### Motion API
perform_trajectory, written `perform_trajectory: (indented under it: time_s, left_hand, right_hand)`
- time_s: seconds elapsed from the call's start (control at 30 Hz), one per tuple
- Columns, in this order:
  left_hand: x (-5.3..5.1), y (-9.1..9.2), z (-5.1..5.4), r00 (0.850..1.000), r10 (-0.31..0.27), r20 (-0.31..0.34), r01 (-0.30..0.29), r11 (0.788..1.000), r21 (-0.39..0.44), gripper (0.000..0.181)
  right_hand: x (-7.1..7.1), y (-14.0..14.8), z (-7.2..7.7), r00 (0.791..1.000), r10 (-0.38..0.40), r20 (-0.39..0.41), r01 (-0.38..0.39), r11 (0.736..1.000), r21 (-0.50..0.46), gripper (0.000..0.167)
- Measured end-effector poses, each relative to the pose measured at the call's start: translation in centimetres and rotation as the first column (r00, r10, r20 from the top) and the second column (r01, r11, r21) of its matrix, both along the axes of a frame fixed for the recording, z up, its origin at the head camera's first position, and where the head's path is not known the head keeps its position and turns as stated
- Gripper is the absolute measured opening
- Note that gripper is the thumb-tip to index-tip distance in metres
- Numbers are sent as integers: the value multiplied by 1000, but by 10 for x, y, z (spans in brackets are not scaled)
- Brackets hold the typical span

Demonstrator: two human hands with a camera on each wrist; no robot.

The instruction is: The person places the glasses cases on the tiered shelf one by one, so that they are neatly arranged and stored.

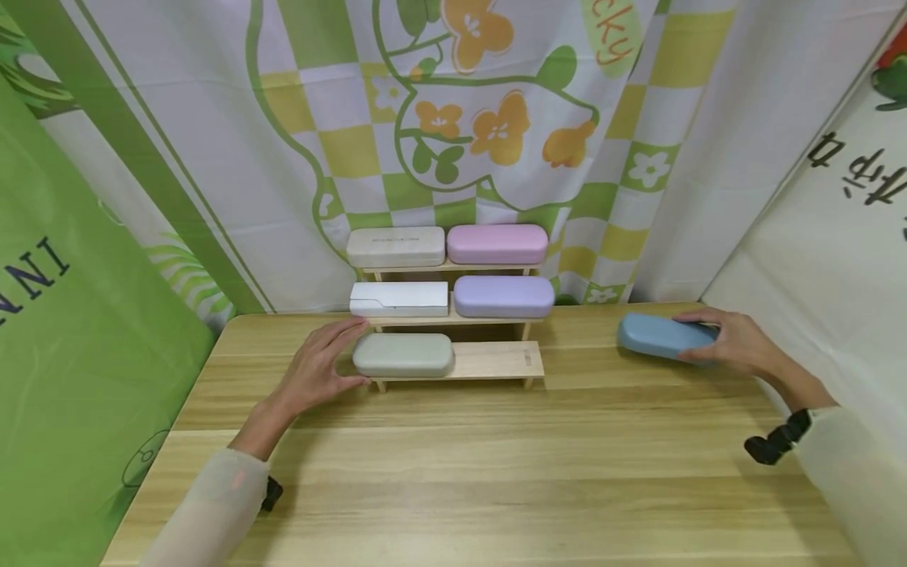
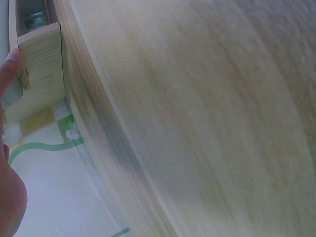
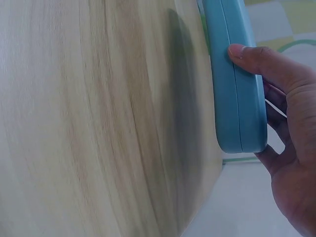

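Note:
My right hand grips one end of a blue glasses case at the table's right. In the right wrist view, the thumb lies across that case, which is off the tabletop, its shadow apart from it. At the left end of a three-tier wooden rack, my left hand has its fingers spread, the thumb at the lowest tier's front edge. Beside it a grey-green glasses case lies on that tier. In the left wrist view only the thumb and part of the palm show.
The middle tier holds a white case and a purple case. On the top tier are a cream case and a pink case. The rack stands on a wooden table before a patterned curtain.

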State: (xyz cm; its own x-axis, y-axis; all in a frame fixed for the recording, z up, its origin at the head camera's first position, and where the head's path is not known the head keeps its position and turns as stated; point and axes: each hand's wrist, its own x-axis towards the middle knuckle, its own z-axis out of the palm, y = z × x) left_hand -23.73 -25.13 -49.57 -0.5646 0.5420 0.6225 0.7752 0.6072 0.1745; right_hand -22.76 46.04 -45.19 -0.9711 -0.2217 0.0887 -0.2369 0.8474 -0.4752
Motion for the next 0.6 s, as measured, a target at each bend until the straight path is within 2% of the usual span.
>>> perform_trajectory:
  time_s: [0.37,0.6]
  left_hand:
    - [0,0,1,1000,6,8,-6,1000,-1,111]
    - [-2,-2,0,1000,-11,14,11,1000,16,111]
  right_hand:
    - [3,-20,5,990,82,-113,-82,997,6,67]
    - [1,-36,10,964,175,-199,-172,985,31,66]
